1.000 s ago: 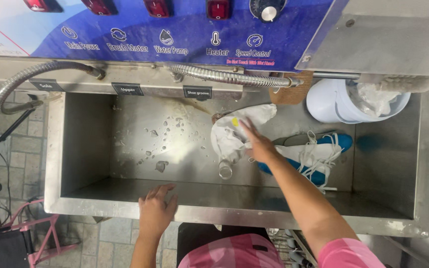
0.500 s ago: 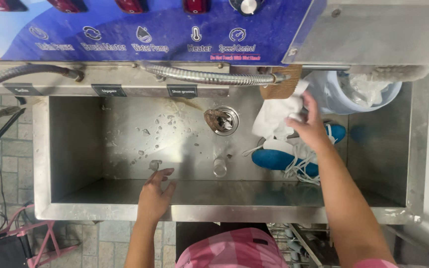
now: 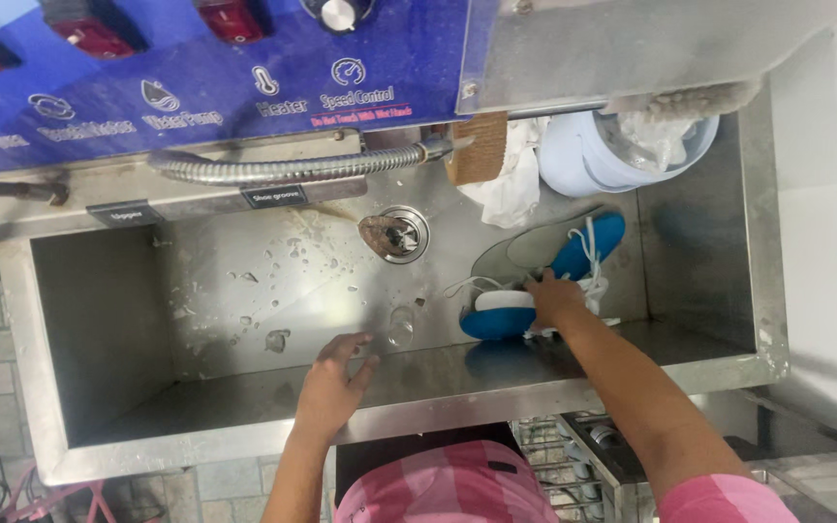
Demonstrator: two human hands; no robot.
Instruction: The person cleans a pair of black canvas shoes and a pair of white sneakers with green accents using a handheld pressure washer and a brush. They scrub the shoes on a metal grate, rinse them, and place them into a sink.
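Observation:
A blue and grey shoe (image 3: 544,261) with white laces lies on its side at the right of a steel sink basin (image 3: 244,291). My right hand (image 3: 554,295) reaches in and grips the shoe at its near edge, over the laces. My left hand (image 3: 333,385) rests on the sink's front rim with its fingers spread and holds nothing. A white cloth (image 3: 513,182) hangs against the back wall, above the shoe and apart from both hands.
A round drain (image 3: 401,232) sits in the basin's back wall area, with water drops around it. A flexible metal hose (image 3: 293,169) runs under a blue control panel (image 3: 244,87) with red switches. A white bucket (image 3: 598,155) stands in the back right corner.
My right hand has let go of the white cloth at the back and come down onto the shoe. My left hand stays on the front rim. The view has shifted closer.

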